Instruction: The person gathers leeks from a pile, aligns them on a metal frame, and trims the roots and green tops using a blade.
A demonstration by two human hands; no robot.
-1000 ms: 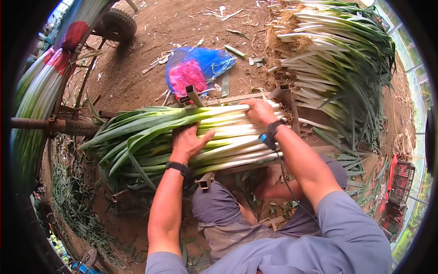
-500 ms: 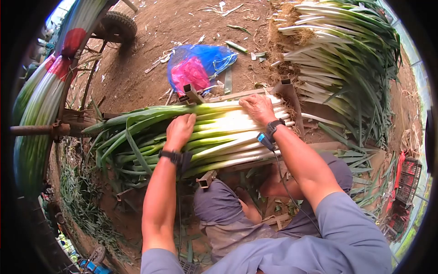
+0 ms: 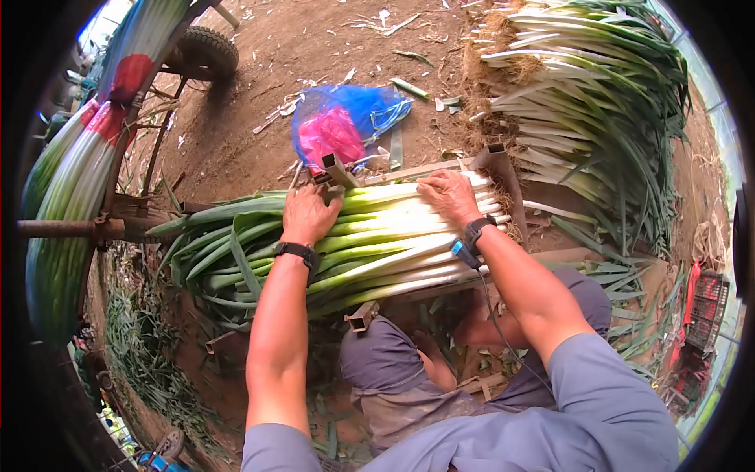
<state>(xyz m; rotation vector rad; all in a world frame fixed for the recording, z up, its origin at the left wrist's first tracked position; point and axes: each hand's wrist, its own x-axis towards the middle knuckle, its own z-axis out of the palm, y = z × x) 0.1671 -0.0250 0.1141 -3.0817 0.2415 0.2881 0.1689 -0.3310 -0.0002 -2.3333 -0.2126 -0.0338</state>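
Observation:
A thick row of long green onions (image 3: 370, 244) lies crosswise in a metal-and-wood frame before me, leaves to the left, white stalks and roots to the right. My left hand (image 3: 311, 214) rests on the far side of the leaves, open, its thumb apart from the fingers. On the white stalks, close to the root end, my right hand (image 3: 448, 195) bends its fingers over the far-edge onions and grips them. Its fingertips are partly hidden. Metal posts (image 3: 340, 171) of the frame stand beside the row.
Many more green onions (image 3: 582, 118) are heaped at the upper right, roots inward. A blue net bag with pink material (image 3: 346, 122) lies on the soil beyond the frame. Bundles with red bands (image 3: 98, 130) hang at left near a wheel (image 3: 206, 53). Crates (image 3: 705, 307) stand far right.
My left hand has gone from curled to spread, with the thumb now away from the fingers. My right hand stays on the white stalks, nearly in place.

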